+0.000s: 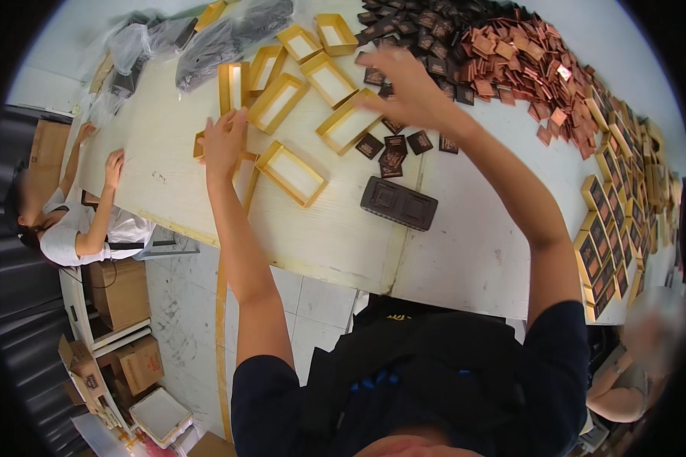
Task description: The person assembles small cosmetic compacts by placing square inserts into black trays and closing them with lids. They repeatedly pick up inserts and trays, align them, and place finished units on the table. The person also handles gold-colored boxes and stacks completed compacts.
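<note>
My left hand [222,145] is over the left group of gold-rimmed open boxes, its fingers apart. Its fingertips reach the near end of an upright-looking narrow gold box [234,85], and it partly covers other boxes below. Stretched over the table, my right hand [408,87] is slightly blurred, fingers spread, between an empty gold box [347,128] and the dark pile. Several small dark square packets [392,154] lie loose below it. Closer to me sits a dark brown moulded tray [399,203]. Another empty gold box [291,174] lies right of my left forearm.
Piles of dark packets [415,30] and copper-coloured packets [511,65] cover the far right. Filled gold boxes [606,236] stand in rows at the right edge. Plastic bags [232,46] lie far left. One person [84,228] sits at left, another [621,392] at lower right.
</note>
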`<state>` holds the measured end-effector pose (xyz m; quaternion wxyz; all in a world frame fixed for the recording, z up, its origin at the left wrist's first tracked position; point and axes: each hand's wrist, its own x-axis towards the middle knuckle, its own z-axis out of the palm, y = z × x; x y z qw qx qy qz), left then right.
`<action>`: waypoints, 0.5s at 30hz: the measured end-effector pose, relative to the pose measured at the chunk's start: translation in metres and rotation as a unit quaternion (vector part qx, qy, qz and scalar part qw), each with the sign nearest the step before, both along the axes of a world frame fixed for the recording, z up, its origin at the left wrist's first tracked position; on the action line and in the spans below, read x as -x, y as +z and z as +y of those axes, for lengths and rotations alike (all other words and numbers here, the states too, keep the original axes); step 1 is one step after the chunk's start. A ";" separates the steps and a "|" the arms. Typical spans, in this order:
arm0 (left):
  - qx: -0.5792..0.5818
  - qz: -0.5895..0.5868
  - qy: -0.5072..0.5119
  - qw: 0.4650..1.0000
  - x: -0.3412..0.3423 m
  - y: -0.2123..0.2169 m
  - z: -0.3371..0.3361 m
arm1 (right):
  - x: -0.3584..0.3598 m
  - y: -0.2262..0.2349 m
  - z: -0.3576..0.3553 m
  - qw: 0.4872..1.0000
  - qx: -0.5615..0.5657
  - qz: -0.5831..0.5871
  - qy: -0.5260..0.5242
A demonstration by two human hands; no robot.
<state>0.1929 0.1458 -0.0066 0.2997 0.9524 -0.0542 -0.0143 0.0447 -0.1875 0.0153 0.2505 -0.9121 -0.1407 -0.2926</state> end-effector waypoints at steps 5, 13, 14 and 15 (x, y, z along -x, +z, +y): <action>-0.098 -0.235 0.048 0.966 -0.017 0.030 -0.024 | 0.152 0.009 0.039 0.982 -0.072 0.175 0.025; -0.059 -0.096 0.311 0.944 -0.294 -0.026 -0.029 | 0.192 -0.035 0.069 0.985 -0.090 0.137 0.046; -0.073 -0.080 0.394 0.913 -0.320 -0.015 0.008 | 0.191 -0.037 0.069 0.984 -0.119 0.118 0.058; -0.057 -0.105 0.483 0.867 -0.337 0.001 0.043 | 0.192 -0.035 0.070 0.983 -0.132 0.102 0.082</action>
